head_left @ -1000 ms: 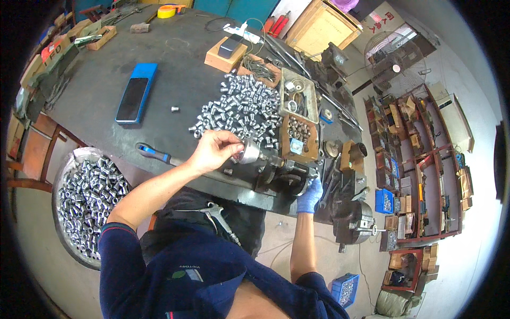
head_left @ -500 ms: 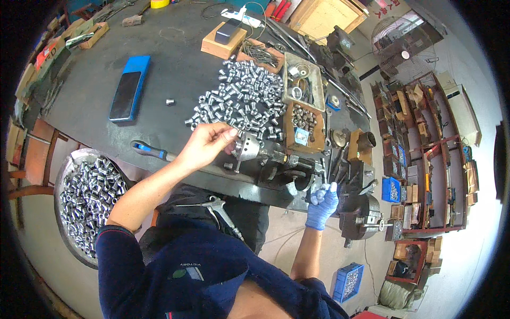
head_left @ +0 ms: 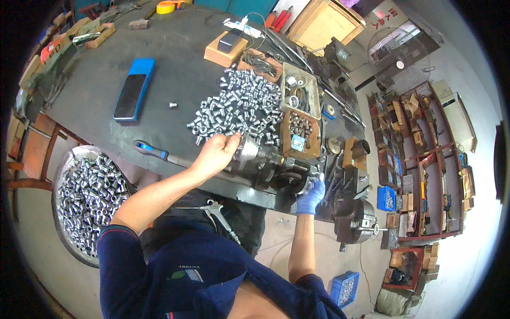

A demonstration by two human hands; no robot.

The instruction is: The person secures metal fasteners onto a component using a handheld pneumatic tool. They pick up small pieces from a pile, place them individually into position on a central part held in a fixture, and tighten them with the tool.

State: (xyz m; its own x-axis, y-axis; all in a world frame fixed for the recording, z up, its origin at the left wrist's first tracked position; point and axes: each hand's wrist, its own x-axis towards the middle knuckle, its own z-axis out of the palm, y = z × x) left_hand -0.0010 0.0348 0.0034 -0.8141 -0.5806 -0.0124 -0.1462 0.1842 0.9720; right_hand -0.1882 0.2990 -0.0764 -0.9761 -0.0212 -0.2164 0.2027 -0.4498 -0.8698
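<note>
My bare left hand (head_left: 217, 155) is closed at the mouth of a metal chuck (head_left: 247, 149). Thumb and fingers are pinched together, and whatever they hold is hidden. The chuck belongs to a dark bench-mounted spindle device (head_left: 268, 173) at the table's near edge. At this device's right end, beside a dark round wheel (head_left: 291, 182), my right hand (head_left: 312, 195) in a pale blue glove has its fingers curled in. What the gloved fingers grip cannot be made out. A heap of shiny metal sleeve fittings (head_left: 241, 101) lies just beyond the left hand.
A round pan (head_left: 58, 223) full of fittings stands at left. A blue-handled tool (head_left: 151, 150) and a blue-cased phone-like device (head_left: 133, 93) lie on the table. An air gun (head_left: 220, 218) hangs near my lap. A vise (head_left: 356, 218) and open parts boxes (head_left: 300, 135) are at right.
My right hand has moved left and slightly up, to the dark wheel. The left hand has shifted a little closer to the chuck, whose surface now looks smeared. The view has tilted slightly.
</note>
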